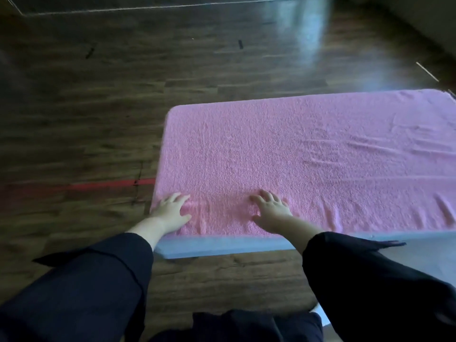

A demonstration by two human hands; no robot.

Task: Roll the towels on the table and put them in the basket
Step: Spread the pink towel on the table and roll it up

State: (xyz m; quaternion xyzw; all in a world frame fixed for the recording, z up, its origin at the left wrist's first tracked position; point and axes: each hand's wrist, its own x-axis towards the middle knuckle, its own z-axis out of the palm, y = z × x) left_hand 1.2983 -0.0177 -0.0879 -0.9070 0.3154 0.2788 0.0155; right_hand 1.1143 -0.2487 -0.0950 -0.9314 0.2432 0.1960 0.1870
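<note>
Dark sleeves (93, 287) fill my near view. I see 2 hands pressing flat on the pink towel (308, 149), fingers spread wide, gripping nothing: left hand (171, 210) at its near-left corner, right hand (271, 210) near it. That towel lies spread over the grey table (222, 246), wrinkled rightward. Around it, wood floor (98, 107) with red tape (98, 185).

Floor (98, 107): dark wood planks, glossy, blurred with motion.
Red strip (103, 185): flat on the floor, left side.
Black marks (240, 44): two short dashes on far planks, well apart.
Glare (313, 33): pale reflection, upper right.
</note>
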